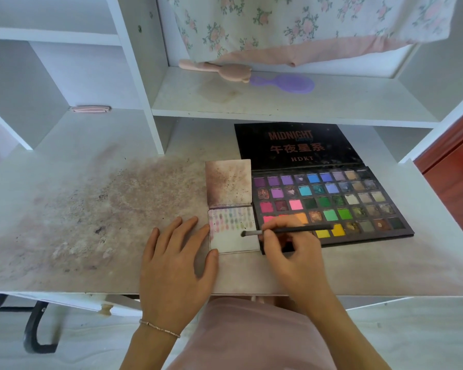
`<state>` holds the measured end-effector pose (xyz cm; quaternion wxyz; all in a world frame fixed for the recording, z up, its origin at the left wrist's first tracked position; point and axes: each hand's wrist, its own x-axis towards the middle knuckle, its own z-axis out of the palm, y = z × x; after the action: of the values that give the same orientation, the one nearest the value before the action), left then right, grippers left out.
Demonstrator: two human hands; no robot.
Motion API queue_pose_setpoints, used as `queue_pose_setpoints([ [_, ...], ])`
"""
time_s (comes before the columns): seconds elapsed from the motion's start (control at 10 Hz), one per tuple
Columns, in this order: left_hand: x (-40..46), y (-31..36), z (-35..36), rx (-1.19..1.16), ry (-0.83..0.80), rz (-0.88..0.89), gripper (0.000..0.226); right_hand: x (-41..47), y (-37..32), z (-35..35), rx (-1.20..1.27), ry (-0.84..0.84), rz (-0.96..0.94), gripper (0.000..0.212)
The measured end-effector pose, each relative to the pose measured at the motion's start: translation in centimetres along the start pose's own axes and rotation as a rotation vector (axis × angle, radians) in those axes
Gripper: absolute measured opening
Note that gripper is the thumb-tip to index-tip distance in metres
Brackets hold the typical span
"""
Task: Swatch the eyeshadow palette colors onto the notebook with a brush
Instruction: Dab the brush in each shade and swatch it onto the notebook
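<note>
The light is bright, soft and even daylight. The shadows under the hands are weak. Straight shelf [278, 113] lines bend near the edges, and the corners are slightly blurred.

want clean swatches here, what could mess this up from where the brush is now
1. The brush tip sits low on the notebook page, just under rows of existing swatches; a stray stroke upward could smear them.
2. The left hand only presses the page's left edge with straight fingers, so the small notebook might slide.
3. The right hand rests over the palette's near pans and could pick up powder.
</note>
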<state>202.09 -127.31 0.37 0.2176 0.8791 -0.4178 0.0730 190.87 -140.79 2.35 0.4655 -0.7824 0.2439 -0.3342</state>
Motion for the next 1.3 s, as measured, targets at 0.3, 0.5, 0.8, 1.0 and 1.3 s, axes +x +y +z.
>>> queue_pose_setpoints([
  [0.3,-0.03,-0.07,-0.12,0.004,-0.015,0.0,0.046,1.04,-0.35,2.49,-0.075,-0.095,-0.027,0.023],
  [0.5,0.0,-0.05,-0.1,-0.002,-0.004,0.004,0.045,1.04,0.0,2.59,-0.107,-0.132,0.019,0.012],
  [0.8,-0.01,-0.12,0.01,0.009,-0.004,0.006,0.045,1.01,-0.05,2.52,-0.143,-0.15,0.044,0.01],
  [1.0,-0.04,-0.13,-0.07,0.008,-0.007,0.004,0.046,1.08,0.03,2.52,-0.155,-0.15,0.044,0.013],
  [1.3,0.0,-0.08,-0.03,0.003,-0.013,-0.001,0.046,1.01,0.02,2.43,-0.161,-0.157,0.044,0.009],
])
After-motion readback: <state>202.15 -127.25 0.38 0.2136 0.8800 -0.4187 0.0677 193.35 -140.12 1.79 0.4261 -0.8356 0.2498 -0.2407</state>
